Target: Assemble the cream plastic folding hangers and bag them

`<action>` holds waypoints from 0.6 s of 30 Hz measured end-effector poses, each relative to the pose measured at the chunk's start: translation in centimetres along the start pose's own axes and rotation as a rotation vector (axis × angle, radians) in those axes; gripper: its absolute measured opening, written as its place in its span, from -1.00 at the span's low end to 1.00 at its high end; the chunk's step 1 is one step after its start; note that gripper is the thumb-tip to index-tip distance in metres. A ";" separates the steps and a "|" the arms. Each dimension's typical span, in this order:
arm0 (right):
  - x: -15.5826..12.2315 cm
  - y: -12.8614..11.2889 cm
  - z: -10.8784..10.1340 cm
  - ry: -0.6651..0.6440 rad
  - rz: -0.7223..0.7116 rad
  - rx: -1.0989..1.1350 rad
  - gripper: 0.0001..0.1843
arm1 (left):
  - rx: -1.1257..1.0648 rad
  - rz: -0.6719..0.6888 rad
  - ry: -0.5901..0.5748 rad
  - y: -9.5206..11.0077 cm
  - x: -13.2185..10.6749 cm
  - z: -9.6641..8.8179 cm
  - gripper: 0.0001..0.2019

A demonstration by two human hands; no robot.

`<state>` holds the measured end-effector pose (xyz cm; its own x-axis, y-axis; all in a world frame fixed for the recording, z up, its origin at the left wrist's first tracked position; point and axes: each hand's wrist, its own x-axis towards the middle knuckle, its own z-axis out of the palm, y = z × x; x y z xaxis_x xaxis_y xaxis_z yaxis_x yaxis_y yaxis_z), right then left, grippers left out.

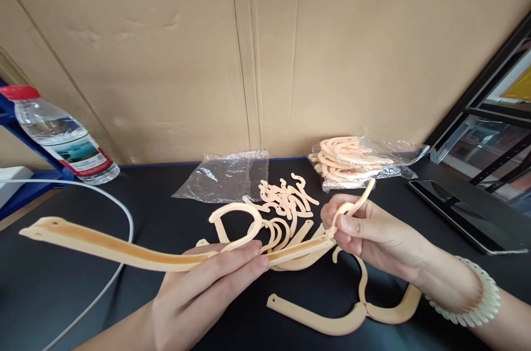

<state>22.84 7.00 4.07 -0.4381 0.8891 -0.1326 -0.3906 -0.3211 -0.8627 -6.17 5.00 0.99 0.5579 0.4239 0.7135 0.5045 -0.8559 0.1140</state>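
Note:
My left hand [211,284] is wrapped round the middle of a beige plastic clothes hanger [116,248] with a hook at its top. One arm of the hanger reaches far left; the other runs right to my right hand [365,229]. There my right fingers pinch a small curved beige hook piece [345,210] against the arm's tip; whether it is fastened cannot be seen. Behind my hands lies a heap of small hook pieces [286,196] and larger hanger parts [280,232], partly hidden. Another hanger [319,320] lies on the black table below my right hand.
A clear plastic bag [224,176] lies at the back, beside a bag packed with beige parts [348,160]. A dark phone or tablet [460,218] lies right, a water bottle [66,138] stands left, and a white cable [129,218] curves across the table. Cardboard [166,52] forms the back wall.

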 end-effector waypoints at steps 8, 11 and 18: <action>0.0 0.1 0.1 0.024 0.078 0.003 -0.76 | -0.031 -0.071 0.063 0.4 0.4 0.0 -0.62; 0.0 0.3 0.1 -0.004 0.105 -0.012 -0.75 | -0.011 -0.075 0.093 0.6 0.3 0.2 -0.63; 0.0 0.5 0.1 -0.009 0.115 -0.046 -0.76 | 0.059 -0.010 0.137 0.5 0.3 0.6 -0.74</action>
<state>22.51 6.82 3.65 -0.4852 0.8441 -0.2281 -0.2993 -0.4054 -0.8637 -5.40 4.91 0.89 0.4594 0.3847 0.8006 0.5496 -0.8312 0.0840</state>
